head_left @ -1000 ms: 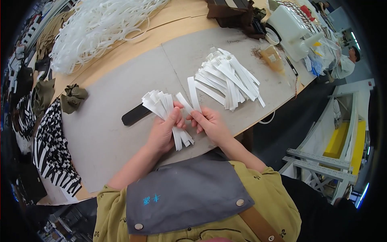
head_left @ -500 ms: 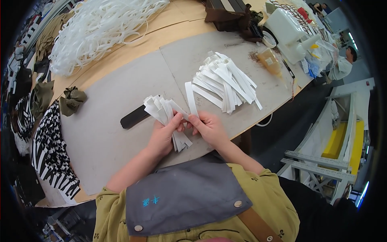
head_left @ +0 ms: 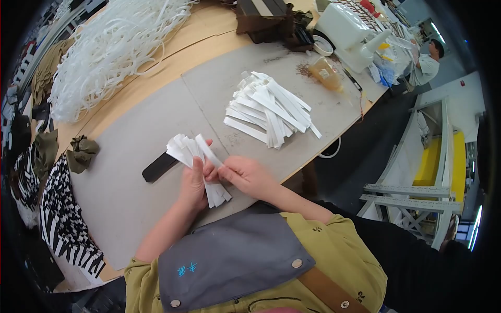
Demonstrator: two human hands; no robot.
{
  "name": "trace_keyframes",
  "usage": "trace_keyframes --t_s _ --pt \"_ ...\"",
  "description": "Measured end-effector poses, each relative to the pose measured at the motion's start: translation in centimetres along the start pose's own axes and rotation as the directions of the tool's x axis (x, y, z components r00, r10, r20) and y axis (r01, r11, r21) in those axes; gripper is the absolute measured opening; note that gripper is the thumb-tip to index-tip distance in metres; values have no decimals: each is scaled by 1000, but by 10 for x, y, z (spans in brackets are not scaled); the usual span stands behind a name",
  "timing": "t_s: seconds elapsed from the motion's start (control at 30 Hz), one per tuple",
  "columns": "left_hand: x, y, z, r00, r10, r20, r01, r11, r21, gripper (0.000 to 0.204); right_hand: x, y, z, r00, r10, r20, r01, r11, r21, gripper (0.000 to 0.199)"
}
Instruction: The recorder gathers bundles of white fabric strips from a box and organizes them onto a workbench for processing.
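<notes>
My left hand (head_left: 194, 182) is closed around a fanned bundle of short white strips (head_left: 182, 148), which stick out above and below the fist. My right hand (head_left: 244, 176) pinches one single white strip (head_left: 207, 150) between thumb and fingers, right beside the bundle; where its lower end lies is hidden by the fingers. Beyond my right hand a loose heap of white strips (head_left: 271, 107) lies on the grey table mat. Partly behind my left hand, a long black object (head_left: 158, 168) rests on the mat; its kind I cannot make out.
A large tangle of white tape (head_left: 117, 55) covers the far left. Black-and-white striped pieces (head_left: 68, 214) and olive cloth (head_left: 82, 154) lie at the left edge. A white plastic container (head_left: 342, 31) and an amber bottle (head_left: 326, 74) stand far right. A person (head_left: 428, 63) is beyond the table.
The view has shifted, so the scene sits further left. The single strip in my right hand has come away from beside the heap and is now against the bundle.
</notes>
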State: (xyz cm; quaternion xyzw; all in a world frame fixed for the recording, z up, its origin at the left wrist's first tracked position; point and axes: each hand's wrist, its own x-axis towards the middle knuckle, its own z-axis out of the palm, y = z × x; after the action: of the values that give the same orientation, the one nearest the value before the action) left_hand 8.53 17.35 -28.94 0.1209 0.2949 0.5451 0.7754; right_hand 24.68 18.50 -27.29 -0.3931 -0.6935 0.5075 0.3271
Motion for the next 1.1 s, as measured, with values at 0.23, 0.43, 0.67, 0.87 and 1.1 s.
trace_keyframes --t_s 0.23,0.43,0.67,0.87,1.1 --pt "0 3 -1 998 13 -62 -1 981 193 18 5 -9 -28 921 -261 -290 131 907 -400 21" --pt "-1 4 6 998 -17 -67 33 969 244 17 22 16 -91 737 -424 -527 -251 552 -795 13" --pt "-3 4 7 998 -18 -61 34 961 273 18 16 25 -98 656 -510 -557 -285 516 -808 8" --pt "-5 4 10 999 45 -12 -40 956 290 16 8 -6 -80 666 -422 -616 -94 771 -630 7" --pt "-4 4 6 998 -16 53 5 982 191 23 3 -22 -23 900 -73 -431 26 993 -115 8"
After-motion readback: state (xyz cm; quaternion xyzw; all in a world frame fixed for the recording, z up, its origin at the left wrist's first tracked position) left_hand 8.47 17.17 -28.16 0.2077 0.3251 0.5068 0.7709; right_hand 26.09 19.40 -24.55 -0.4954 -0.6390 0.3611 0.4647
